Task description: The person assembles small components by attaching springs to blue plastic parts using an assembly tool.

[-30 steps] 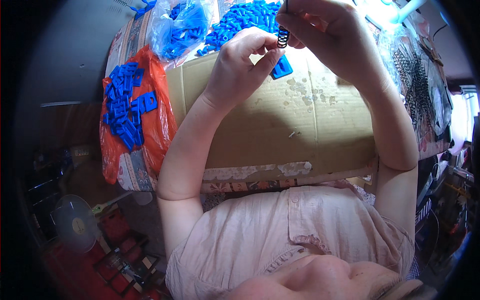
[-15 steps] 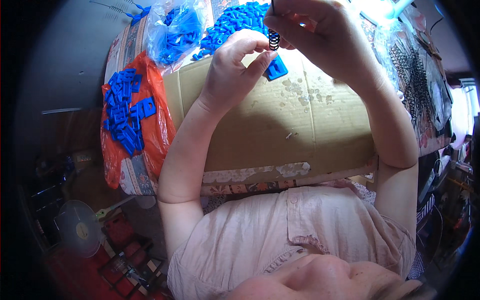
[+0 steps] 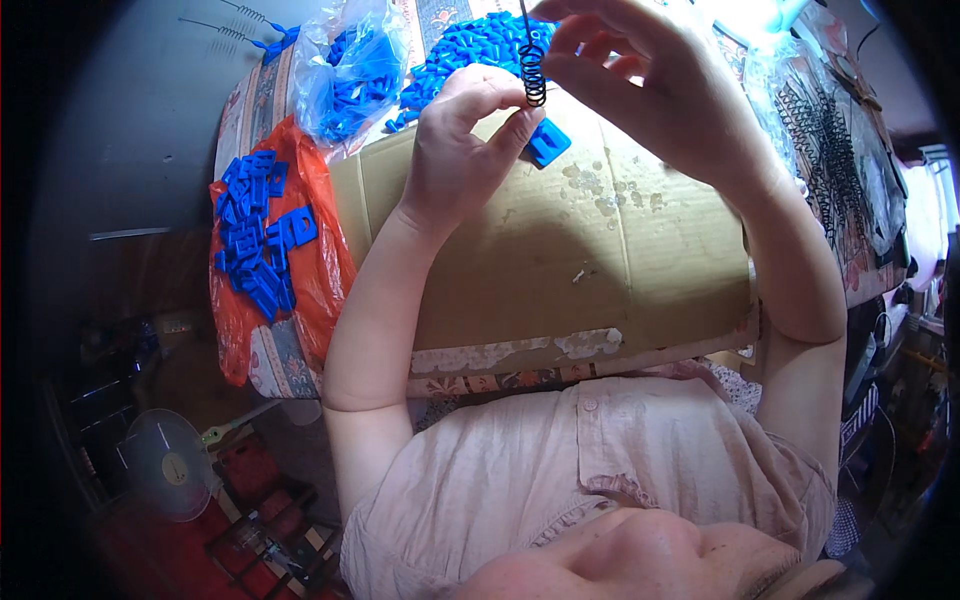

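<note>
1. R hand is now spreading its thumb and fingers wide beside the black coil spring; a moment ago it was pinching round the upper coils. Can't tell if a fingertip is still brushing the wire.
2. L hand is staying put, pinching narrow at the spring's lower end, w/ the blue plastic clip poking out just below the thumb. So L hand is apparently carrying the job solo for now.
3. Spring's standing roughly upright above the clip, straight wire end pointing up, more coils showing than b4. Can't tell how the two are joining; fingers are hiding it.
4. Both are sitting over the far edge of the cardboard sheet on the table.
5. Supplies are lying around: clips pile on the orange bag at L, blue tapered caps beyond, loose springs at R.
</note>
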The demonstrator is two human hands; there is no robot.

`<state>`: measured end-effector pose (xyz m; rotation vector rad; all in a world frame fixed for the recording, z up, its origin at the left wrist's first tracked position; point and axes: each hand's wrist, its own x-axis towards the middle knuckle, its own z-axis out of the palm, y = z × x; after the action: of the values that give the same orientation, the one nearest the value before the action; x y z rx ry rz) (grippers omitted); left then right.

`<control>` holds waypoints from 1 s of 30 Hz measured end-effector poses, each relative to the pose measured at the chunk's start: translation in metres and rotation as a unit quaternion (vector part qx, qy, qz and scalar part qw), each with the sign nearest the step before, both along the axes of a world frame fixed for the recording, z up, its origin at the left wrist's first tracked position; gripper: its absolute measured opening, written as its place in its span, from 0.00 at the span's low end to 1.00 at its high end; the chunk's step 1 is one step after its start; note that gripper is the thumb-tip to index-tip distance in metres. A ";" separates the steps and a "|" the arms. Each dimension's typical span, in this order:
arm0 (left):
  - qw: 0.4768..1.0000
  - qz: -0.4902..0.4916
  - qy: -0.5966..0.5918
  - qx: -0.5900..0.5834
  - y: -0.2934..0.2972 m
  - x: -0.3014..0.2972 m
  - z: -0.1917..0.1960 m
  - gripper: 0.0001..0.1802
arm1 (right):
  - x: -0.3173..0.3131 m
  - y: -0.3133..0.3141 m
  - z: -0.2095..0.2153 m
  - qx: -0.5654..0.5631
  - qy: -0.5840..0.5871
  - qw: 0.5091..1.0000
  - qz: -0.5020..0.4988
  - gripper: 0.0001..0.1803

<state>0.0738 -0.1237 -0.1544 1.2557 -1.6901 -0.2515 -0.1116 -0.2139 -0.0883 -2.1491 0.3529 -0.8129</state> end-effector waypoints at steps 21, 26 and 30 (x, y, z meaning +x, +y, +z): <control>1.000 0.007 -0.013 -0.023 -0.002 0.001 -0.003 0.06 | 0.019 0.010 -0.099 0.033 0.116 0.988 -0.097 0.15; 1.000 0.020 -0.004 -0.010 0.006 -0.002 0.003 0.06 | 0.016 0.016 -0.093 0.086 0.069 0.989 -0.100 0.13; 0.998 0.002 0.060 -0.015 0.005 -0.009 0.013 0.06 | 0.008 0.014 -0.079 0.039 -0.011 0.996 -0.083 0.10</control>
<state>0.0646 -0.1191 -0.1410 1.1976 -1.5841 -0.2914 -0.1037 -0.1996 -0.1671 -2.0563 0.5488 -0.9002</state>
